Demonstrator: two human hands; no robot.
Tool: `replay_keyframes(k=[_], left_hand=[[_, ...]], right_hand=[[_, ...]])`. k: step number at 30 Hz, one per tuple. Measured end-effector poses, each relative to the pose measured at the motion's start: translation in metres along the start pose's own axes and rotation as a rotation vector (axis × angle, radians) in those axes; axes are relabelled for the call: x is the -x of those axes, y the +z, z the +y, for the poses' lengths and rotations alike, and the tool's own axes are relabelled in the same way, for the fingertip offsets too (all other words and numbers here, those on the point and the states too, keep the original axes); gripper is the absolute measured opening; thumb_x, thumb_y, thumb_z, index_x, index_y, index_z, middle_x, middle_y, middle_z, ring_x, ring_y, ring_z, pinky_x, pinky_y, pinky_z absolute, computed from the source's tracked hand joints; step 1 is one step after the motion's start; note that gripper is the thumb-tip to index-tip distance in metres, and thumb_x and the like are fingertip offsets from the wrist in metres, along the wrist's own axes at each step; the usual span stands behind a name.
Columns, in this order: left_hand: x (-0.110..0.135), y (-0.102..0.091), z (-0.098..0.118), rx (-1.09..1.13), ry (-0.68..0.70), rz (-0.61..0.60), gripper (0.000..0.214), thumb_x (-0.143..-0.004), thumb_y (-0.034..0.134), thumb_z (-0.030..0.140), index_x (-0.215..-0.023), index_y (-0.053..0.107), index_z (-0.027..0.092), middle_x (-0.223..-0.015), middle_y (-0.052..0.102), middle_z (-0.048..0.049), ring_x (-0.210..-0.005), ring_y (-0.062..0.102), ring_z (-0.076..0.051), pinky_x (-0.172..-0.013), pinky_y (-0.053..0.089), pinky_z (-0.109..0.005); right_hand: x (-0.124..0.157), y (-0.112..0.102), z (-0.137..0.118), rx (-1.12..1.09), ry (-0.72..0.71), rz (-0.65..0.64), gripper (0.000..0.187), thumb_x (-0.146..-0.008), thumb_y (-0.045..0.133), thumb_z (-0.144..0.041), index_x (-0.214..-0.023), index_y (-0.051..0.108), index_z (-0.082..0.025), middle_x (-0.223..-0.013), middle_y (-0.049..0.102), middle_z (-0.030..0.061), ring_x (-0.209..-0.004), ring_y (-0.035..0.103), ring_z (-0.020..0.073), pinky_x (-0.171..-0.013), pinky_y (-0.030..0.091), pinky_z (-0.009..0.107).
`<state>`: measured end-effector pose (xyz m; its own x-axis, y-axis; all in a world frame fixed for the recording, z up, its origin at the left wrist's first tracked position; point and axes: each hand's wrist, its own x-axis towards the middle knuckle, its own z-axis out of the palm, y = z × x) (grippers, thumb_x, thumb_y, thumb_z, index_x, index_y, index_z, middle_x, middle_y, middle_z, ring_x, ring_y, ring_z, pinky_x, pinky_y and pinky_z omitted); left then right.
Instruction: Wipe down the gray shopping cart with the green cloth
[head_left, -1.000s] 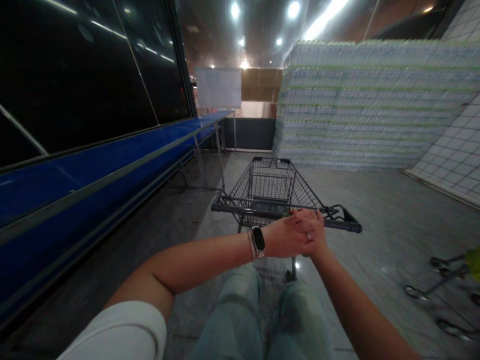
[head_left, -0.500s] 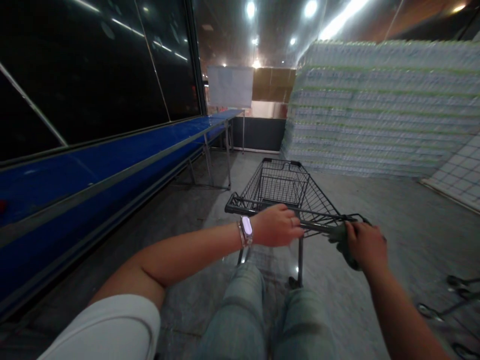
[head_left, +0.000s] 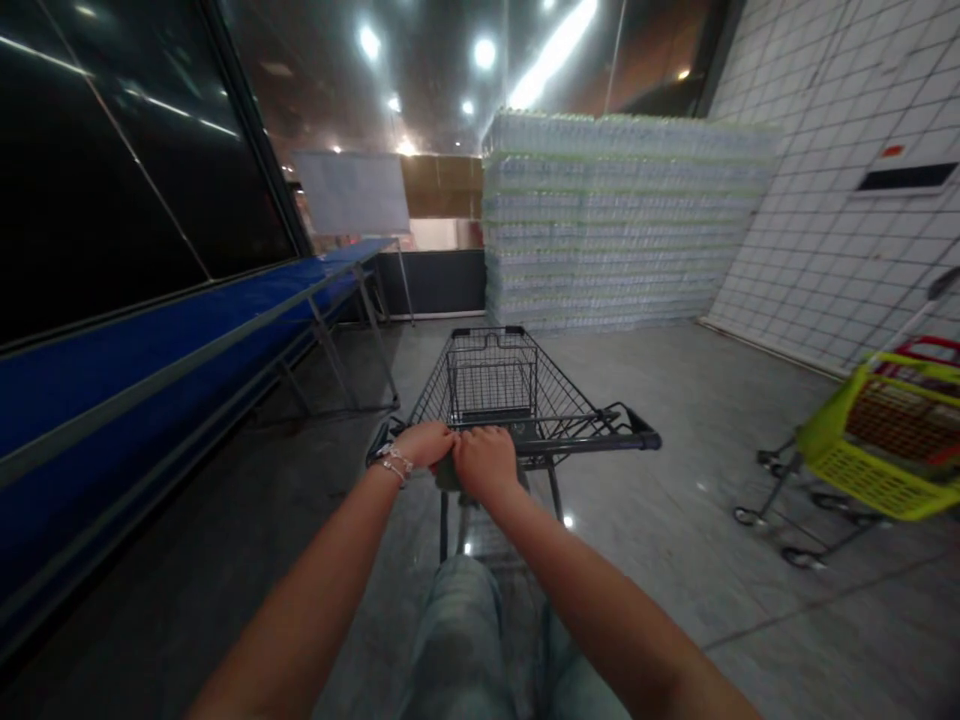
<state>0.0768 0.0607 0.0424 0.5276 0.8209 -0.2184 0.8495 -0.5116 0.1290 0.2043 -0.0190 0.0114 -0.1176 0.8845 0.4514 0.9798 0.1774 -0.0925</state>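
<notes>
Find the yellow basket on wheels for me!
At the right of the head view, the yellow-green wheeled basket stands by the white tiled wall.

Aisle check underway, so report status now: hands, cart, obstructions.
Left hand, right hand on shopping cart handle. Wrapped bottle stack ahead. Yellow-green basket cart off right.

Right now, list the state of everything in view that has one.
Left hand: closed on the cart handle, bracelet on the wrist
Right hand: closed on the cart handle, next to the left hand
Cart handle: held by both hands, left of its middle
Shopping cart basket: upright, ahead of the hands
Water bottle stack: shrink-wrapped, in layers
Yellow-green wheeled basket: standing on casters, apart from the cart
</notes>
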Motion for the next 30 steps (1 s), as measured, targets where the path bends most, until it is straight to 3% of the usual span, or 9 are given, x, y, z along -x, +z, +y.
replay_keyframes(k=[3, 5, 7, 12, 14, 16, 21, 26, 30], left_hand=[[-0.002, -0.001, -0.004, 0.099, -0.110, -0.030, 0.052, -0.098, 0.031, 0.041, -0.080, 0.073, 0.016, -0.073, 0.074, -0.0097, -0.069, 0.069, -0.019, -0.067, 0.048, -0.026], [-0.001, -0.002, -0.006, 0.149, -0.118, -0.025, 0.056, -0.098, 0.031, 0.047, -0.076, 0.072, 0.017, -0.070, 0.073, -0.0087, -0.069, 0.069, -0.019, -0.066, 0.047, -0.026], [0.000, -0.002, -0.007, 0.187, -0.126, -0.029, 0.059, -0.097, 0.030, 0.051, -0.070, 0.070, 0.017, -0.067, 0.072, -0.0081, -0.067, 0.068, -0.019, -0.066, 0.047, -0.026], [-0.002, -0.002, -0.009, 0.216, -0.125, -0.057, 0.062, -0.097, 0.030, 0.054, -0.065, 0.068, 0.017, -0.063, 0.070, -0.0072, -0.061, 0.067, -0.019, -0.064, 0.046, -0.027], [-0.003, -0.002, -0.007, 0.225, -0.114, -0.078, 0.062, -0.096, 0.030, 0.055, -0.066, 0.069, 0.017, -0.064, 0.071, -0.0076, -0.060, 0.066, -0.019, -0.064, 0.046, -0.027], [-0.004, -0.002, -0.003, 0.211, -0.105, -0.079, 0.063, -0.096, 0.029, 0.056, -0.068, 0.070, 0.017, -0.066, 0.072, -0.0084, -0.062, 0.068, -0.019, -0.065, 0.047, -0.027], [-0.002, -0.002, 0.015, 0.064, -0.169, 0.015, 0.058, -0.096, 0.030, 0.052, -0.083, 0.075, 0.018, -0.074, 0.075, -0.0103, -0.081, 0.072, -0.022, -0.075, 0.050, -0.028], [-0.002, 0.004, 0.034, -0.052, -0.170, 0.095, 0.053, -0.096, 0.031, 0.042, -0.097, 0.076, 0.013, -0.097, 0.076, -0.0168, -0.098, 0.071, -0.028, -0.079, 0.053, -0.033], [-0.001, 0.010, 0.047, -0.065, -0.184, 0.193, 0.054, -0.099, 0.028, 0.041, -0.105, 0.074, 0.013, -0.107, 0.074, -0.0179, -0.104, 0.070, -0.028, -0.085, 0.054, -0.035]], right_hand=[[0.001, 0.005, 0.001, 0.002, -0.007, 0.020, 0.041, -0.103, 0.035, -0.039, -0.093, 0.069, -0.019, -0.092, 0.071, 0.0105, -0.091, 0.062, 0.0216, -0.081, 0.039, 0.034], [0.011, 0.001, 0.026, 0.033, -0.022, 0.026, 0.042, -0.103, 0.035, -0.043, -0.092, 0.069, -0.020, -0.092, 0.071, 0.0097, -0.091, 0.062, 0.0211, -0.080, 0.038, 0.033], [0.026, -0.008, 0.071, 0.095, 0.005, 0.033, 0.043, -0.103, 0.035, -0.042, -0.087, 0.069, -0.020, -0.089, 0.071, 0.0093, -0.089, 0.062, 0.0207, -0.082, 0.038, 0.032], [0.076, -0.040, 0.219, 0.305, 0.062, 0.105, 0.039, -0.101, 0.036, -0.031, -0.086, 0.069, -0.017, -0.087, 0.073, 0.0090, -0.087, 0.064, 0.0202, -0.102, 0.034, 0.038], [0.090, -0.049, 0.256, 0.322, -0.028, 0.124, 0.033, -0.100, 0.039, -0.030, -0.094, 0.069, -0.018, -0.100, 0.074, 0.0083, -0.097, 0.064, 0.0205, -0.112, 0.026, 0.042], [0.096, -0.051, 0.268, 0.346, -0.029, 0.142, 0.031, -0.099, 0.040, -0.030, -0.095, 0.068, -0.017, -0.106, 0.073, 0.0092, -0.103, 0.064, 0.0212, -0.116, 0.021, 0.045], [0.077, -0.038, 0.223, 0.392, 0.173, 0.114, 0.039, -0.101, 0.034, -0.028, -0.088, 0.068, -0.014, -0.093, 0.073, 0.0114, -0.091, 0.066, 0.0226, -0.112, 0.025, 0.046], [0.042, -0.020, 0.125, 0.255, 0.143, 0.056, 0.042, -0.102, 0.034, -0.030, -0.083, 0.068, -0.016, -0.084, 0.072, 0.0118, -0.082, 0.065, 0.0213, -0.092, 0.038, 0.037], [0.017, -0.005, 0.043, 0.069, 0.115, 0.046, 0.036, -0.101, 0.037, -0.029, -0.084, 0.066, -0.017, -0.084, 0.071, 0.0111, -0.081, 0.065, 0.0218, -0.073, 0.036, 0.032]])
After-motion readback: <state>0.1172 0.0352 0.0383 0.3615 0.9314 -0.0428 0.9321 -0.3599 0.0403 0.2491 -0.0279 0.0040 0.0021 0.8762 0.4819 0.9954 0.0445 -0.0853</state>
